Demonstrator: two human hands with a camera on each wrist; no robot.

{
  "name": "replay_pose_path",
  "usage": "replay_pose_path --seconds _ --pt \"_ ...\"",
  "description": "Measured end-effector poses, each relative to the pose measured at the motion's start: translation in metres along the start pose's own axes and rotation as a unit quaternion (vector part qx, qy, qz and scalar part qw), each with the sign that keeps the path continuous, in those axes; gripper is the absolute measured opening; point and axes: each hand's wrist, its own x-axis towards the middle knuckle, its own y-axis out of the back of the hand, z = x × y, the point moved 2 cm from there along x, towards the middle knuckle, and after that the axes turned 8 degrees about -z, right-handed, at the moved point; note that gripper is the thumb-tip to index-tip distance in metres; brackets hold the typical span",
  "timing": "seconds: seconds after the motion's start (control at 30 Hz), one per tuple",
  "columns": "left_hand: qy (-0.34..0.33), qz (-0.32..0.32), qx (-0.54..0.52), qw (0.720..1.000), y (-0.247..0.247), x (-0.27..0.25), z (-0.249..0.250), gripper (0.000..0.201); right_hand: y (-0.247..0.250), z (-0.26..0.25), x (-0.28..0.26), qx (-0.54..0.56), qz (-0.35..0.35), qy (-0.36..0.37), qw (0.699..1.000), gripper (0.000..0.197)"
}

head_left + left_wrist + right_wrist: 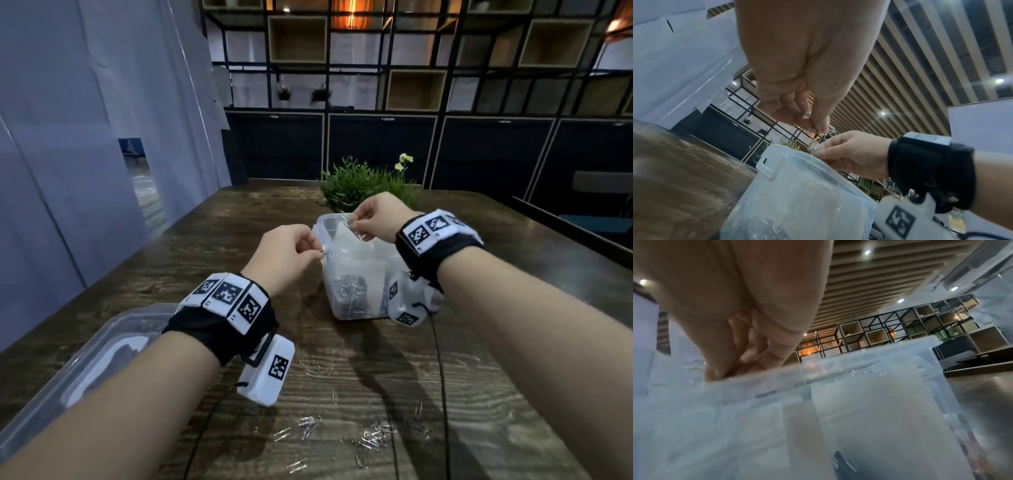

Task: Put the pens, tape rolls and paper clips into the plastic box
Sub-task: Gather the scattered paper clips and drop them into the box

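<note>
Left hand [286, 253]: I see it pinching a paper clip [324, 251] over the box's rim.
Right hand [378, 219]: pinching clips above the plastic box [356, 291].
Counter [342, 377]: loose clips [373, 440] near me.

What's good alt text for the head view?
Both hands hover over an open clear plastic box on a dark wooden table, the left hand and the right hand each pinching paper clips. More loose paper clips lie scattered on the near tabletop, and the box's lid rests at left.
</note>
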Motion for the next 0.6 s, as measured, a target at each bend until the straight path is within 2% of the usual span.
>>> replay_pose_path --seconds 0.1,0.23,0.33,0.43,0.5,0.6 --pt "-0.007 0.012 -0.021 1.0 -0.006 0.016 -0.002 0.005 -0.021 0.013 0.014 -0.047 -0.043 -0.034 0.997 0.008" --pt "-0.021 0.043 -0.029 0.998 -0.019 0.051 0.001 0.005 -0.018 0.02 0.01 -0.051 -0.046 -0.01 0.998 0.015" --pt "-0.021 -0.021 0.008 1.0 -0.041 0.079 0.005 0.008 -0.002 0.029 -0.001 -0.052 -0.014 -0.004 0.999 0.02" --pt "-0.02 -0.099 0.133 0.986 -0.061 0.094 0.005 0.019 0.013 0.042 -0.016 -0.047 0.015 -0.005 0.999 0.018" --pt "-0.028 -0.102 0.14 0.985 -0.063 0.094 0.007 0.023 0.022 0.048 -0.029 -0.039 0.031 -0.004 0.999 0.016" --pt "-0.067 -0.061 0.107 0.99 -0.052 0.081 0.013 0.027 0.026 0.051 -0.054 -0.04 0.044 -0.001 0.998 0.015"
